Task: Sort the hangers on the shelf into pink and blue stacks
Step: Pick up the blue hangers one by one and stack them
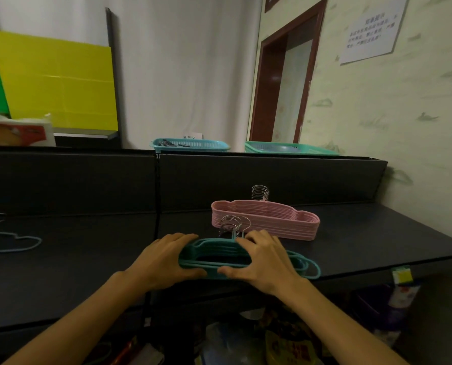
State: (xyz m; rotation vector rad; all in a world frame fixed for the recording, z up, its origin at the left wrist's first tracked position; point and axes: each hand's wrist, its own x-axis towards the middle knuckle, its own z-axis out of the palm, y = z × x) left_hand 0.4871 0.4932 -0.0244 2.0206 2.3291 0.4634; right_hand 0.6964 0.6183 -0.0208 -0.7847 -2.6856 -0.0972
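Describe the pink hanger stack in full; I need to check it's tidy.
The pink hanger stack is a neat pile of slim, matte pink hangers, plastic or flocked by the look, lying flat with outlines aligned. Their silver metal hooks bunch together at the back edge, standing upright. It rests on the black shelf, just behind the blue stack. Neither hand touches it.

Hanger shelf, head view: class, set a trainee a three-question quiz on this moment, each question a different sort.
1. True or false: the pink stack lies behind the blue stack.
2. Which hands hold the blue stack? A left only, B right only, C both.
3. Fill in: loose blue hangers lie on the shelf at the far ____.

Key: 1 true. 2 C: left hand and right hand. 3 left.
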